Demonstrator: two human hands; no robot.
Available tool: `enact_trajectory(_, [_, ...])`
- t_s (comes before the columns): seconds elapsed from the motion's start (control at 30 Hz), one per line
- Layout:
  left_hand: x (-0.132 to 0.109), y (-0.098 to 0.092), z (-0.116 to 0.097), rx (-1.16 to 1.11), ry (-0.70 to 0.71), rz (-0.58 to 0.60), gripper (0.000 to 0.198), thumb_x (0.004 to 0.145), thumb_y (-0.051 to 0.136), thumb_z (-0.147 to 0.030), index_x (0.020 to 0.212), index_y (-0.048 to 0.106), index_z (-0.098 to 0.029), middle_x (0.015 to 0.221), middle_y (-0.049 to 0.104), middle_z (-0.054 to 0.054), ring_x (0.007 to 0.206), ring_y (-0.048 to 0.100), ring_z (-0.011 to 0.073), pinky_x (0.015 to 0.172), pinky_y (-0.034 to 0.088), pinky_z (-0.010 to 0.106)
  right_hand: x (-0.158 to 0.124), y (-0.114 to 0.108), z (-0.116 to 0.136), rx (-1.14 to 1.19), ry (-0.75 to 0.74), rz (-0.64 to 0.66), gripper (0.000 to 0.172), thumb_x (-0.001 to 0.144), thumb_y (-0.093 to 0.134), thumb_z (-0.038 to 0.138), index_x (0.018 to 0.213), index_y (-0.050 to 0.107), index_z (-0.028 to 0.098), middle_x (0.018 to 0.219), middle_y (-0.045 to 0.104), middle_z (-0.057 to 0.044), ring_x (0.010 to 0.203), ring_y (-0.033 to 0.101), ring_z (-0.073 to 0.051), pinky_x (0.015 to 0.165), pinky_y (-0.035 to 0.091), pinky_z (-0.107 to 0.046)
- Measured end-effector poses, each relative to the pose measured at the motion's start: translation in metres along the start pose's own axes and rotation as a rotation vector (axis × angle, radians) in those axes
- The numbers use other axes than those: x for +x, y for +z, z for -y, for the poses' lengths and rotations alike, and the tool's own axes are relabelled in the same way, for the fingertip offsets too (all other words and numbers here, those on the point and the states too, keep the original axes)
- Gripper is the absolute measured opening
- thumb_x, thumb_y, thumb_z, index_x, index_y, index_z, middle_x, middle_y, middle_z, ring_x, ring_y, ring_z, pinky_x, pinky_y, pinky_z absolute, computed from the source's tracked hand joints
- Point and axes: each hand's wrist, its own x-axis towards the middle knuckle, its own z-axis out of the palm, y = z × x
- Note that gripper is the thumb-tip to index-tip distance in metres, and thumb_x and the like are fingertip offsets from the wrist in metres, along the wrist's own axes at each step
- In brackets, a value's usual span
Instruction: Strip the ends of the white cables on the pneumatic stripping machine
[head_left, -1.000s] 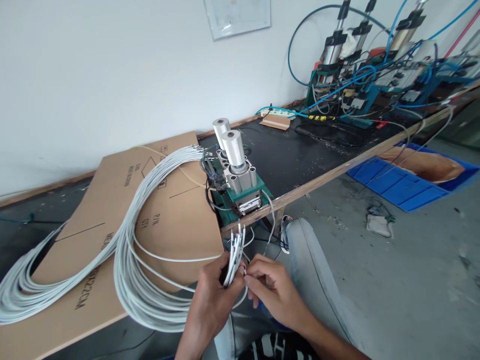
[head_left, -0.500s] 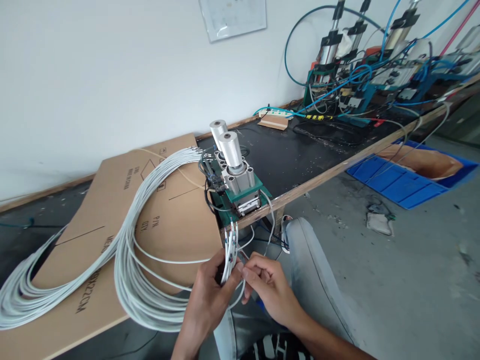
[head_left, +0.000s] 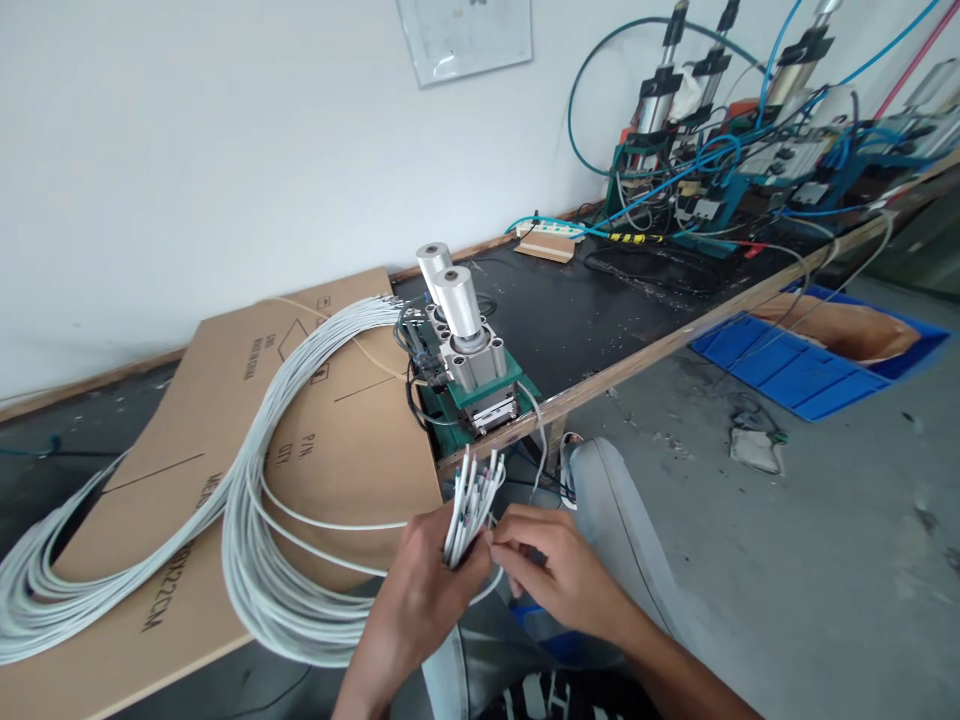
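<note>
My left hand (head_left: 427,575) is closed around a bundle of white cables (head_left: 471,505), their cut ends with small coloured wires pointing up. My right hand (head_left: 551,570) meets it at the left thumb, thumb and forefinger pinched on a white cable whose tip is hidden by the fingers. The cables trail left from the bundle into a large coil (head_left: 255,560) lying over a flat cardboard sheet (head_left: 360,440). Just beyond my hands, at the bench edge, stands a small pneumatic machine (head_left: 472,350) with two silver knurled cylinders on a green base.
The black bench (head_left: 547,320) has a wooden front edge. A power strip (head_left: 551,230) lies near the wall. Further right are several pneumatic machines (head_left: 660,130) with blue hoses. A blue crate (head_left: 817,370) and a pale cloth (head_left: 757,450) are on the floor.
The cable ends in my left hand have fanned out and tilted to the right. My right hand has shifted slightly right, still pinching at the left thumb.
</note>
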Motion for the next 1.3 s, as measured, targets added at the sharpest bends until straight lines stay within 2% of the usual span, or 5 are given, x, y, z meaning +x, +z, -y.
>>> enact_trajectory(0.23, [-0.002, 0.003, 0.005, -0.209, -0.151, -0.084, 0.039, 0.093, 0.057, -0.047, 0.065, 0.050, -0.021, 0.055, 0.039, -0.006, 0.049, 0.031, 0.0108, 0.044, 0.027, 0.023, 0.000, 0.055, -0.027, 0.818, 0.280, -0.231, 0.045, 0.085, 0.076, 0.061, 0.078, 0.066, 0.017, 0.054, 0.060, 0.004, 0.040, 0.056, -0.010, 0.045, 0.058, -0.025])
enact_trajectory(0.77, [0.008, 0.006, -0.001, -0.217, -0.152, -0.090, 0.037, 0.091, 0.060, -0.048, 0.069, 0.057, -0.019, 0.057, 0.046, -0.004, 0.053, 0.038, 0.0120, 0.047, 0.032, 0.023, 0.000, 0.047, -0.020, 0.735, 0.244, -0.231, 0.042, 0.090, 0.073, 0.056, 0.077, 0.064, 0.017, 0.051, 0.063, 0.003, 0.041, 0.061, -0.012, 0.048, 0.058, -0.023])
enact_trajectory(0.9, [0.008, 0.011, -0.001, -0.252, -0.168, -0.091, 0.040, 0.094, 0.057, -0.050, 0.068, 0.051, -0.021, 0.054, 0.040, -0.007, 0.048, 0.033, 0.0105, 0.045, 0.028, 0.023, -0.011, 0.037, -0.025, 0.507, 0.048, -0.320, 0.022, 0.100, 0.062, 0.041, 0.112, 0.068, 0.022, 0.074, 0.070, 0.001, 0.051, 0.067, -0.013, 0.053, 0.060, -0.025])
enact_trajectory(1.07, [0.006, 0.020, 0.003, -0.244, -0.166, -0.068, 0.042, 0.096, 0.055, -0.052, 0.069, 0.050, -0.022, 0.055, 0.045, -0.006, 0.051, 0.040, 0.0120, 0.049, 0.036, 0.025, -0.027, 0.012, -0.028, -0.351, -0.479, -0.287, 0.030, 0.098, 0.061, 0.013, 0.123, 0.069, 0.028, 0.103, 0.076, -0.007, 0.085, 0.075, -0.018, 0.074, 0.061, -0.028])
enact_trajectory(1.3, [0.026, 0.017, 0.007, 0.245, -0.085, -0.004, 0.033, 0.102, 0.037, -0.031, 0.107, 0.065, -0.014, 0.114, 0.072, 0.019, 0.106, 0.069, 0.0293, 0.092, 0.050, 0.039, -0.030, 0.011, -0.038, -0.691, -0.571, -0.410, 0.018, 0.099, 0.062, 0.012, 0.115, 0.069, 0.016, 0.096, 0.076, -0.009, 0.084, 0.074, -0.015, 0.074, 0.061, -0.024])
